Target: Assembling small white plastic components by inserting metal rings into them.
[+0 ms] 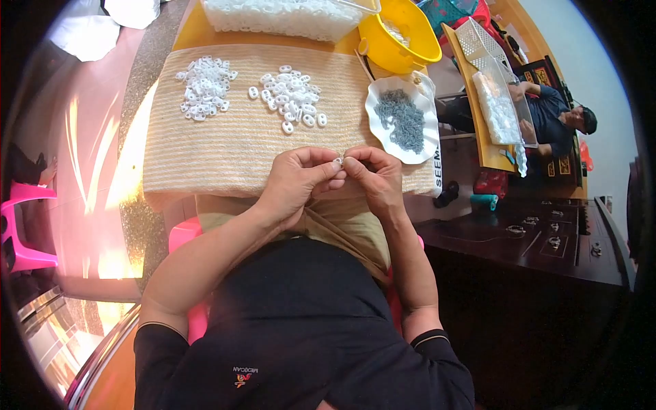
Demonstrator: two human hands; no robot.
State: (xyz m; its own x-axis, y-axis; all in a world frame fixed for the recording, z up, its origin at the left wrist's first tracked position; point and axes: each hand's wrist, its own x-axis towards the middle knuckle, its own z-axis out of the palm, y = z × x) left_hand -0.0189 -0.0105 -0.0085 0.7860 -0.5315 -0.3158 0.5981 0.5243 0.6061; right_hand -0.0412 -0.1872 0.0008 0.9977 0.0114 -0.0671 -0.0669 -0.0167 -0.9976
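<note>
My left hand point(298, 179) and my right hand point(375, 175) meet at the front edge of the towel-covered table, fingertips pinched together. Between them sits a small whitish piece point(339, 161), mostly hidden by the fingers, too small to name. Beyond my hands lies a loose pile of white oval plastic pieces with two holes point(292, 96). Farther left is a second pile of small white plastic pieces point(207, 87). Right of my hands, a white wavy-rimmed dish point(375, 109) holds many small dark grey pieces point(403, 121).
A clear bin of white pieces point(287, 19) and a yellow basin point(383, 42) stand at the far edge of the striped towel point(205, 154). At right, another person point(552, 123) sits by a table with a clear container point(497, 102). A pink stool point(27, 256) stands left.
</note>
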